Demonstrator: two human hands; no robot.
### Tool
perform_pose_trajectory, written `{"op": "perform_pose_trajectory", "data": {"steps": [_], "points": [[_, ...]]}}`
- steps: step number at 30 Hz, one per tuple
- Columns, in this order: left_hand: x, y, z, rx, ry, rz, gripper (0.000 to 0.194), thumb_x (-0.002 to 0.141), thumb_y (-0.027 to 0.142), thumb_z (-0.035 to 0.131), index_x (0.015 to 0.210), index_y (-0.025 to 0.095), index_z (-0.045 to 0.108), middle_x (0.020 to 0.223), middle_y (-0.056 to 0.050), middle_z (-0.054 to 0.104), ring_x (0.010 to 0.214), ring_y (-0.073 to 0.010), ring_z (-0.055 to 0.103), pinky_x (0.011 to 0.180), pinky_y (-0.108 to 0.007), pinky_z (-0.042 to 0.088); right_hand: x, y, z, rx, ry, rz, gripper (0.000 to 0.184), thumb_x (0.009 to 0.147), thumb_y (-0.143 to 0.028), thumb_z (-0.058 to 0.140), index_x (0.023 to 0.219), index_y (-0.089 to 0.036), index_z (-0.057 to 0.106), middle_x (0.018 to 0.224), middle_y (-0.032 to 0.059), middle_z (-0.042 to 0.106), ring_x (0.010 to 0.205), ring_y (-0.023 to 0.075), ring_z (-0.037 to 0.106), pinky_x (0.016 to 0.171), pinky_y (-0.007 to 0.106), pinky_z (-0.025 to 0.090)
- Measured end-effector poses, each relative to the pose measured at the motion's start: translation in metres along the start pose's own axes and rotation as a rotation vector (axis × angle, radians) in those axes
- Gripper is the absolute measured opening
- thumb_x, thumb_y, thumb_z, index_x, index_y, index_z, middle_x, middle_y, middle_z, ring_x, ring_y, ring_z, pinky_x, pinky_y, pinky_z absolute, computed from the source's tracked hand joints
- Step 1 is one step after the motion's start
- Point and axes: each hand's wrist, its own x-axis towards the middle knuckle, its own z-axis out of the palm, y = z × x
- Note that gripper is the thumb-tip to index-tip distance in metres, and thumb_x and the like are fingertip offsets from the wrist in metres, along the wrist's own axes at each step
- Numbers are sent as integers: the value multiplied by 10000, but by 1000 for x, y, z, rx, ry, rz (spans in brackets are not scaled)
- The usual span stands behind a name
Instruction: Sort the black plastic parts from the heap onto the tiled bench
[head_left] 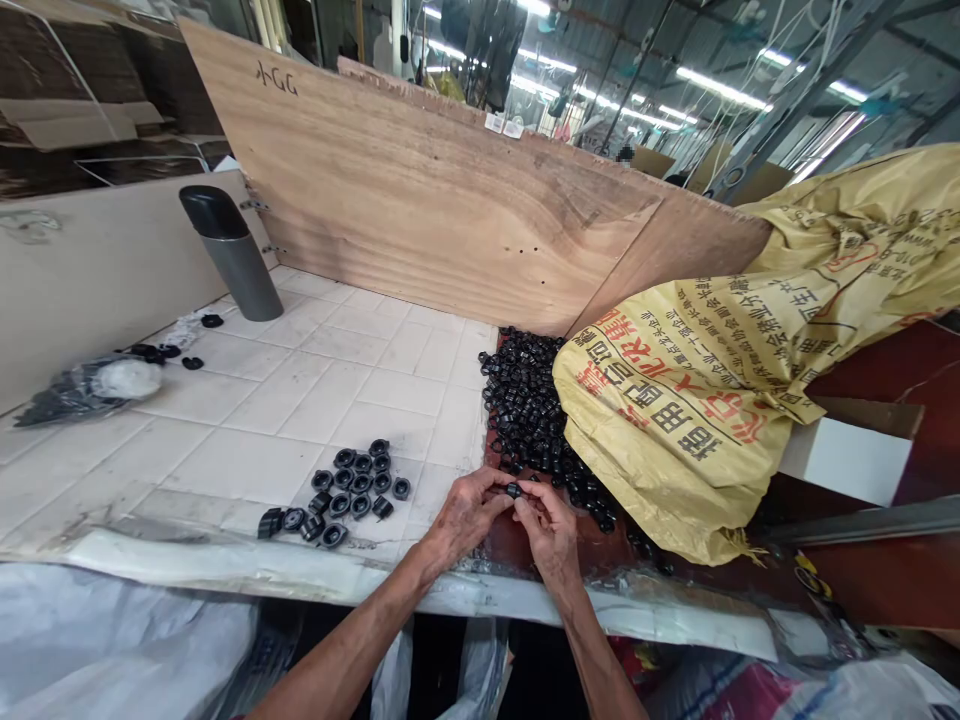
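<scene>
Both hands meet over the front of the table, fingertips pinching one small black plastic cap between them. My left hand grips its left side with thumb and fingers, and my right hand closes on its right side. Fingers cover part of the cap. Just beyond the hands, a heap of small black plastic parts spreads toward the yellow sack. To the left of my left hand lies a loose group of black round caps, some with the hollow side up, some on their sides.
A large yellow woven sack bulges at the right, beside a white box. A grey bottle stands back left. Near the left board lies a plastic bag with black pieces. A tall plywood board closes off the back; scissors lie right.
</scene>
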Motion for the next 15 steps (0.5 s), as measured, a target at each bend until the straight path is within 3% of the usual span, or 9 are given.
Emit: {"op": "perform_pose_trajectory", "data": {"steps": [4,9,12,15], "points": [[-1,-3,0,95,15,76,201,846,177,616,1019,194,716,1008,-50,741,931,-207,703,885,-330,544,0,-1,1,-116,17,37,279,950,-426,557,818,-202,658,527,-44,537,488,135,525,519,238,440],[-1,-6,0,-16,-6,-11,212,862,216,611,1052,184,698,941,-46,759,849,-201,722,812,-320,567,-2,-3,0,-28,2,-3,278,934,-414,585,1096,-196,648,716,-5,658,583,149,614,588,251,501],[-2,-4,0,32,-18,16,200,855,210,617,1028,189,714,959,-47,755,877,-205,717,830,-320,558,-3,-4,0,-60,-8,16,225,941,-406,580,938,-195,657,552,-41,582,500,141,568,549,244,472],[-2,-2,0,-7,-10,-6,207,854,225,625,1037,181,712,960,-54,758,880,-207,718,833,-321,558,-4,-5,0,-22,-4,24,233,939,-409,580,1011,-195,638,633,-22,634,542,147,601,569,249,488]]}}
